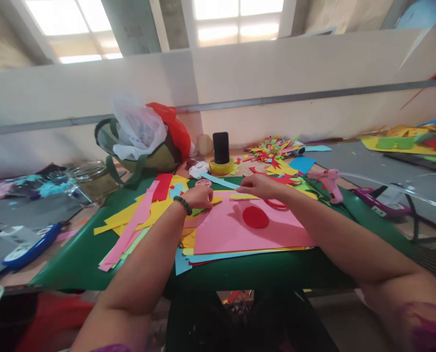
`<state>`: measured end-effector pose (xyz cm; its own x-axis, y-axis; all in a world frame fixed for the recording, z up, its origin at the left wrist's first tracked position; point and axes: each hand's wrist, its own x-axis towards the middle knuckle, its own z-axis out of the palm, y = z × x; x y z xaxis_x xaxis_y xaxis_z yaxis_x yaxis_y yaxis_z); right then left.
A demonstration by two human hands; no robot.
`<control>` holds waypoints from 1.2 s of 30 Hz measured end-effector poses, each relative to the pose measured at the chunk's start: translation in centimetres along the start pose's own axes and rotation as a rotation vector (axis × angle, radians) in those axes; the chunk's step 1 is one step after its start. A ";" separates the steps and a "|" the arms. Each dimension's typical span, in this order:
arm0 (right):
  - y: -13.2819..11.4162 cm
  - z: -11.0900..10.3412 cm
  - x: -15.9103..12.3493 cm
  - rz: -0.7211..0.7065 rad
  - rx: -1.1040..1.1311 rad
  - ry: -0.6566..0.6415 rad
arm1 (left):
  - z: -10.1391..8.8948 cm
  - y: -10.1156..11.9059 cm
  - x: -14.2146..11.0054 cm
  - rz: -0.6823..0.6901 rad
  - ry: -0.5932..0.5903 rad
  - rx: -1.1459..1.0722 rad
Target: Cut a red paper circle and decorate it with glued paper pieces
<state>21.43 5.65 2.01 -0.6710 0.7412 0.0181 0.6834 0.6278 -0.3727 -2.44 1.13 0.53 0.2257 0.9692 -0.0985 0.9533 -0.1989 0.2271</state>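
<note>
My left hand, with a green bead bracelet on the wrist, is closed over the left edge of a pink sheet. Its fingertips are beside small yellow and green paper pieces, and what they hold is unclear. A small white-and-red roll sits just behind it. My right hand pinches the near end of a light blue paper strip, which slants back to the left. Below that hand lies a yellow strip. A red paper oval rests on the pink sheet, near a red loop.
Yellow paper strips and a pink strip cover the green mat at left. Behind stand a stuffed bag and a phone on a yellow base. At right are a pink glue gun and a purple tool.
</note>
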 end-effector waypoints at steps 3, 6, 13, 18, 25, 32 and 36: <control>-0.1 -0.1 2.3 0.028 -0.032 -0.054 | 0.0 -0.4 0.1 0.018 0.040 -0.039; -0.2 0.1 4.9 0.092 -0.074 -0.070 | -0.2 -0.9 0.3 0.016 0.214 -0.100; 0.5 2.0 8.6 0.225 -0.168 -0.073 | -1.8 -2.0 -0.2 -0.294 0.558 -0.035; 1.4 2.2 9.2 0.248 -0.163 -0.082 | -2.7 -2.6 -0.8 -0.371 0.602 -0.075; 1.5 1.8 8.8 0.234 -0.121 0.025 | -2.4 -2.3 -0.7 -0.318 0.527 -0.103; 1.6 3.2 9.9 0.329 -0.064 -0.049 | -2.2 -1.8 -0.6 -0.319 0.451 -0.063; 1.7 3.0 10.2 0.243 0.047 0.021 | -2.2 -1.8 -0.6 -0.313 0.413 -0.092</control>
<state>14.92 13.54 -1.25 -0.4823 0.8741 -0.0583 0.8096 0.4193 -0.4109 -4.74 1.22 2.34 -0.1824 0.9603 0.2109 0.9368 0.1046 0.3338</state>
